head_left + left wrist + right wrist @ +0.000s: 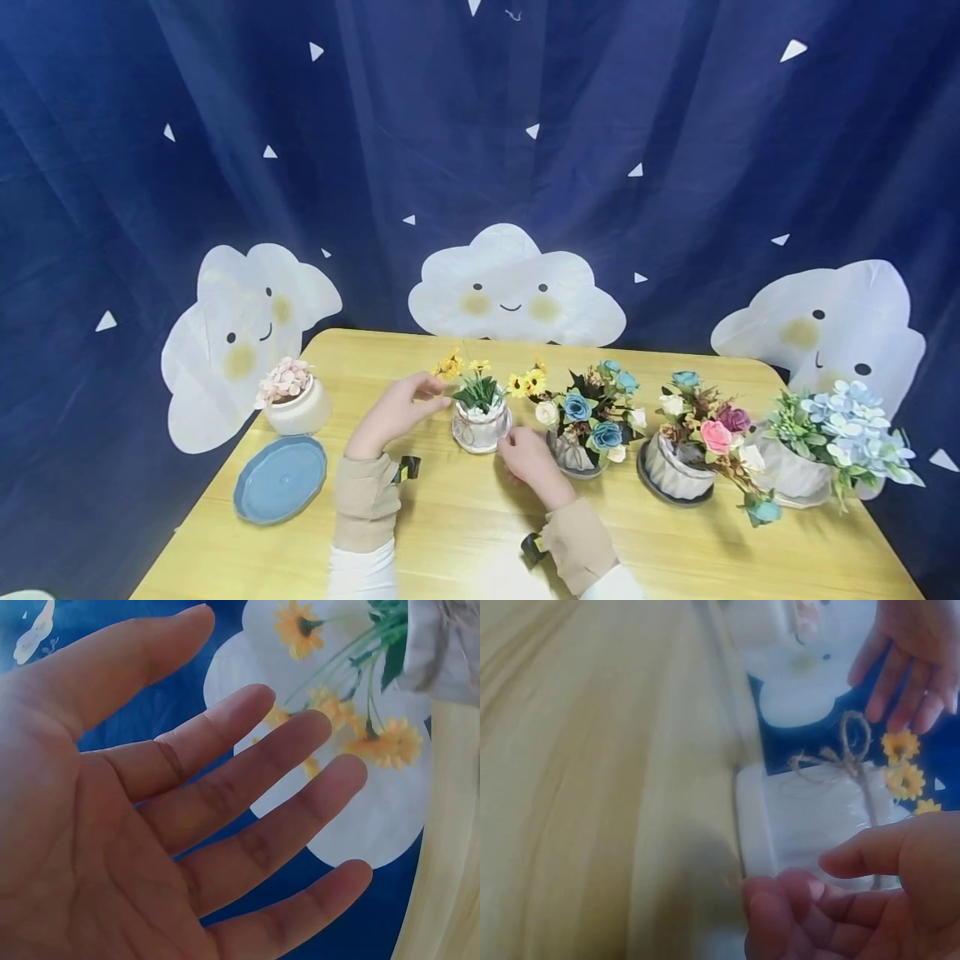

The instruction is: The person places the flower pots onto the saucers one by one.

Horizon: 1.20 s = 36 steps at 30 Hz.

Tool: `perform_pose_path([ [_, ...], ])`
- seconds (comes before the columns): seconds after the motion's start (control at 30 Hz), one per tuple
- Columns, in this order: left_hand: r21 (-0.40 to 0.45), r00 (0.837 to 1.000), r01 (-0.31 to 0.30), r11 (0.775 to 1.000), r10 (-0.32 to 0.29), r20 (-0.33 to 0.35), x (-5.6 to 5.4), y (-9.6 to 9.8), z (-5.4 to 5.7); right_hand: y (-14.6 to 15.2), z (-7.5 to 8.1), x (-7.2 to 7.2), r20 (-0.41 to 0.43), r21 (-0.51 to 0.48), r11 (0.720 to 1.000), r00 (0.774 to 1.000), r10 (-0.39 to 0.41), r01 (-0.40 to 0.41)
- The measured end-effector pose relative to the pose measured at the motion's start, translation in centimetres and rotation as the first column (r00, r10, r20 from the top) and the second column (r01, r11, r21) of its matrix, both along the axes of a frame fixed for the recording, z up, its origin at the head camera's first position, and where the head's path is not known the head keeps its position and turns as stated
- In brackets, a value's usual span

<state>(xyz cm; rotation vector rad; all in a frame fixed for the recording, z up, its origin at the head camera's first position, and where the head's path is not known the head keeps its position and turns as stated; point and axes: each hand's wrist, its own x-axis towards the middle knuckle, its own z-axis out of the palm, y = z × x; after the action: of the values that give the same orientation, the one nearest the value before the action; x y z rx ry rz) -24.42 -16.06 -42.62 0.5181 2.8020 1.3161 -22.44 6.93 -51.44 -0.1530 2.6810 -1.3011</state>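
Note:
A small whitish pot with a twine bow holds yellow daisy-like flowers and green leaves. It stands on a white saucer near the middle of the table. My left hand is raised just left of the pot, beside the yellow blooms. The left wrist view shows its fingers spread, with nothing in the palm. Close to the pot's lower right side is my right hand, its fingers loosely bent and the thumb apart from them. Whether those fingertips touch the pot or saucer I cannot tell.
To the right stand a pot of blue and white roses, one of mixed roses and one of pale blue hydrangeas. At left are a blue scalloped plate and a white pot with pink flowers. A dark blue curtain hangs behind.

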Motion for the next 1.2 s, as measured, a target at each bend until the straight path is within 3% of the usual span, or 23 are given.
perform_pose_path([
  [0.23, -0.031, 1.0, -0.02, 0.999, 0.02, -0.016, 0.6, -1.8, 0.0, -0.6, 1.0, 0.5, -0.046, 0.021, 0.998, 0.997, 0.066, -0.065],
  [0.67, -0.081, 0.992, -0.128, 0.989, 0.128, -0.002, 1.9, -6.2, 0.0, -2.4, 1.7, 2.0, -0.106, 0.041, 0.989, 0.983, 0.149, -0.145],
  [0.97, -0.049, 0.963, -0.27, 0.962, 0.269, -0.019, 3.6, -10.6, 0.2, -3.2, 2.0, 2.4, -0.112, 0.024, 0.981, 0.975, 0.194, -0.193],
  [1.2, -0.074, 0.928, -0.359, 0.93, 0.364, 0.073, 4.6, -13.8, -0.9, -4.0, 2.0, 2.8, -0.13, 0.033, 0.975, 0.966, 0.222, -0.22],
])
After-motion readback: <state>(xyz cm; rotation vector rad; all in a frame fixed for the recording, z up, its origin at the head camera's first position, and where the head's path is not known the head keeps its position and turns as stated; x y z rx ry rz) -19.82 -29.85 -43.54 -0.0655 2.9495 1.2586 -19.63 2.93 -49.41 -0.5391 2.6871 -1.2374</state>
